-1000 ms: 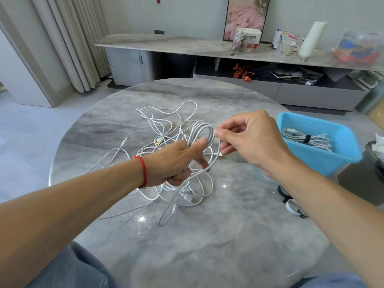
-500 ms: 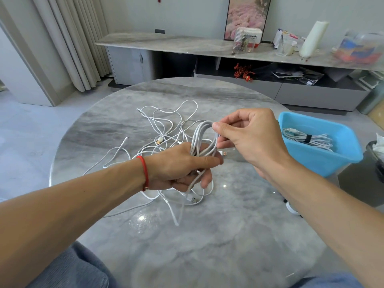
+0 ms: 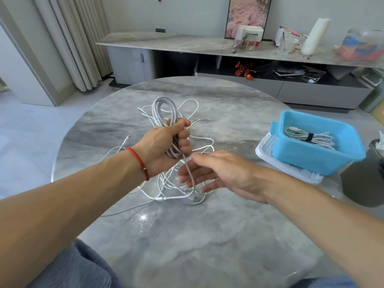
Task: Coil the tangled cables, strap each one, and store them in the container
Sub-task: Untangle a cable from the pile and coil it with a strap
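Since half a second ago, the right hand [image 3: 220, 173] has let go of the loop top and dropped to about 5 o'clock of the left, fingers spread and relaxed, the cable's loose tail running across them. Beyond it, the left hand [image 3: 166, 144] is clenched round the coiled cable [image 3: 164, 109], whose loops stand up at 12 o'clock from the fist. Tangled cables [image 3: 178, 190] lie on the marble table [image 3: 187, 235] beneath. At 3 o'clock, the blue container [image 3: 318, 154] holds one strapped cable bundle [image 3: 307, 138].
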A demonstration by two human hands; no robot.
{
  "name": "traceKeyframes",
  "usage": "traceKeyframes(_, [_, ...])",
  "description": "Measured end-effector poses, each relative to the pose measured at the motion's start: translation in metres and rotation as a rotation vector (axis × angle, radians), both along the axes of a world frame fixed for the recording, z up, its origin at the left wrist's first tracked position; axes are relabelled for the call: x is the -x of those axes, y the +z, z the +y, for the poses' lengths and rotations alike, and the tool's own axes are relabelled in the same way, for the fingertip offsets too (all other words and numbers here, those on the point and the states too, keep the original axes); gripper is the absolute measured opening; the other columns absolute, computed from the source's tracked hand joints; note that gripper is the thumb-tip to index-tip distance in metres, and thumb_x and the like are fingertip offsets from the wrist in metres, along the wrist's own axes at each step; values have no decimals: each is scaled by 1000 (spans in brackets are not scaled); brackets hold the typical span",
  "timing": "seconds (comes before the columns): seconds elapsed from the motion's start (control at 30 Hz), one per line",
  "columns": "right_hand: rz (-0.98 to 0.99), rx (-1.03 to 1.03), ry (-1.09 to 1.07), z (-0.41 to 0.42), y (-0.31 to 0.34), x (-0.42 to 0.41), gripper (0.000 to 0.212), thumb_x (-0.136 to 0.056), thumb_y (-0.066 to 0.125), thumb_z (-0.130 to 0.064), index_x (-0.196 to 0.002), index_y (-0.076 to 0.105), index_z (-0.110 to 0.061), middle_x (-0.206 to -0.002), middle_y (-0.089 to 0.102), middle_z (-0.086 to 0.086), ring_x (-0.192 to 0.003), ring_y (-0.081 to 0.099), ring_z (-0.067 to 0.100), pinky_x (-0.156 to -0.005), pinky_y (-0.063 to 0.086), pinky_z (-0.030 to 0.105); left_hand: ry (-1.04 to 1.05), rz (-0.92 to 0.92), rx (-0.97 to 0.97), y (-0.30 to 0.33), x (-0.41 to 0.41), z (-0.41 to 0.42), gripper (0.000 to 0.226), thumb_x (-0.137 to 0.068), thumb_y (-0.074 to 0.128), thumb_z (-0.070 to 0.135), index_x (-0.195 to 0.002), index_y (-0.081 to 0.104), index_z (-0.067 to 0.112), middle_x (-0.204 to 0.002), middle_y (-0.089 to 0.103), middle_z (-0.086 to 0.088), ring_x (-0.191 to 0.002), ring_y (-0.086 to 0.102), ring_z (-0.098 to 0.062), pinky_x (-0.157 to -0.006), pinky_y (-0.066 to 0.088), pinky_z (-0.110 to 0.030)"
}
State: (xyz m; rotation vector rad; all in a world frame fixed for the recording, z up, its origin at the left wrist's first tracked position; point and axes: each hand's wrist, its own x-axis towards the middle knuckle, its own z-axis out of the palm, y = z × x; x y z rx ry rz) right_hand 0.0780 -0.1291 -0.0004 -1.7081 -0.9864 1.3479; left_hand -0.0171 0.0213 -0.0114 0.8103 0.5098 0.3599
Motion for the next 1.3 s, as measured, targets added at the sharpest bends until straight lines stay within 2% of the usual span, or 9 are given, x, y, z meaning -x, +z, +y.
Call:
traceKeyframes(0.13, [-83, -53, 209, -3, -1, 5, 35, -109, 48, -29, -92, 71, -9, -94, 78, 9, -95, 70, 18, -95, 49, 36, -30, -8, 20, 6, 5, 8, 22, -106, 43, 23, -87, 51, 16, -57, 22, 6, -42, 19, -6, -36, 20, -17])
traceKeyframes(0.3, [-20, -71, 80, -6, 9, -14, 32, -107, 52, -26, -80, 64, -14, -60, 48, 0, -62, 63, 22, -76, 58, 39, -120, 273, -506, 0, 13, 13, 14, -104, 49, 21, -94, 54, 13, -56, 21, 4, -42, 15, -9, -38, 17, -17])
traceKeyframes(0.47, [-764, -142, 148, -4, 6, -26, 21, -95, 69, -38, -80, 71, -23, -60, 55, -13, -55, 49, 6, -61, 48, 28, -366, 445, -705, -7, 14, 3, 21, -102, 55, 28, -86, 50, 16, -50, 30, 8, -43, 18, -9, -38, 19, -18])
traceKeyframes(0.57, [-992, -183, 62, -4, 8, -31, 27, -87, 74, -52, -80, 71, -27, -68, 64, -14, -72, 60, 8, -71, 51, 36, -548, 447, -637, -9, 14, -5, 38, -96, 58, 48, -74, 47, 19, -55, 27, 5, -47, 17, -11, -39, 19, -20])
traceKeyframes(0.67, [-961, -211, -33, -5, 12, -36, 31, -82, 78, -55, -80, 73, -24, -76, 71, -8, -81, 65, 13, -77, 54, 40, -626, 418, -555, -8, 14, -10, 49, -83, 57, 64, -62, 58, 20, -57, 47, 1, -48, 20, -11, -40, 23, -19])
traceKeyframes(0.9, [-1096, -247, -94, -3, 17, -32, 39, -80, 80, -55, -79, 68, -19, -72, 61, -12, -82, 61, 16, -73, 49, 35, -733, 408, -554, -8, 9, -13, 24, -98, 61, 30, -78, 53, 18, -63, 55, -8, -46, 25, -12, -39, 25, -19])
traceKeyframes(1.1, [-1114, -214, -64, -8, 27, -44, 27, -92, 71, -48, -88, 73, -22, -83, 72, -6, -88, 64, 20, -81, 52, 40, -626, 397, -520, -12, 9, -13, 35, -99, 57, 35, -73, 47, 14, -57, 45, -7, -47, 26, -14, -39, 27, -20])
traceKeyframes(1.23, [-1351, -83, -17, -9, 22, -37, 27, -105, 48, -48, -100, 60, -24, -90, 73, 0, -88, 65, 33, -81, 53, 45, -582, 392, -467, -13, 7, -16, 33, -98, 54, 42, -81, 49, 15, -57, 48, -6, -48, 29, -15, -40, 30, -21])
traceKeyframes(1.3, [-1307, -100, -92, -4, 12, -30, 26, -108, 44, -42, -105, 55, -18, -93, 73, 5, -89, 66, 37, -80, 53, 47, -568, 373, -428, -14, 6, -19, 33, -98, 54, 44, -85, 51, 14, -59, 50, -7, -48, 30, -15, -42, 32, -21])
